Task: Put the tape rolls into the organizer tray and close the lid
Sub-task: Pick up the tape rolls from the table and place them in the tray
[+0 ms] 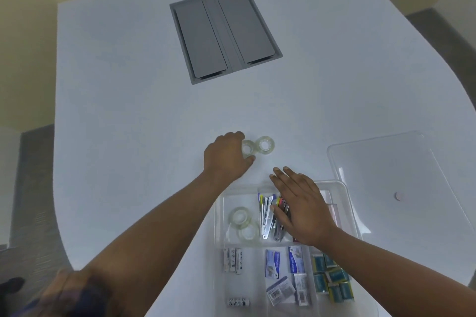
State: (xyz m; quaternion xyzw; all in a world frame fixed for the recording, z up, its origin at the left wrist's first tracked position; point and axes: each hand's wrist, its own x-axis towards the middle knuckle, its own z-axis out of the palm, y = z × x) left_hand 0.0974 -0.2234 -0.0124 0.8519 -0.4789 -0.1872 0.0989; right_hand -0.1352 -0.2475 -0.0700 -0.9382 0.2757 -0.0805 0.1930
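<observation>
Two clear tape rolls lie side by side on the white table. My left hand (pixel 226 156) curls around the nearer tape roll (pixel 248 149), fingers and thumb closing on it. The second tape roll (pixel 265 144) sits just to its right, untouched. A clear organizer tray (pixel 219 213) stands near me, with two more tape rolls (pixel 240 219) in its back left compartment. My right hand (pixel 301 207) lies flat and open over the tray's middle compartment, fingers spread. The clear lid (pixel 399 175) rests on the table to the right of the tray.
The tray also holds staplers (pixel 266 216), batteries (pixel 233 260), staple boxes (pixel 296 262) and green-blue packets (pixel 332 280). A grey hatch panel (pixel 224 33) is set into the table far ahead. The table's curved edge runs along the left and right.
</observation>
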